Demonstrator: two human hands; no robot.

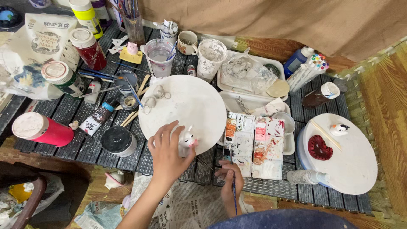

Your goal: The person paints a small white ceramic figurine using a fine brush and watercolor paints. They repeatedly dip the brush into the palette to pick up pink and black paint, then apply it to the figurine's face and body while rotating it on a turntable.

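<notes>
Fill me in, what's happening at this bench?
A person is painting a small white figurine. The left hand steadies it on the edge of a round white board. The right hand holds a thin brush beside a stained paint palette. Paint bottles and water cups crowd the slatted table.

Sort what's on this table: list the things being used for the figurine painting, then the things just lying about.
In use:
left hand holding small white figurine
right hand holding thin brush
paint palette
round white board

Lying about:
red heart piece
pink tub
marker bundle
black jar
</notes>
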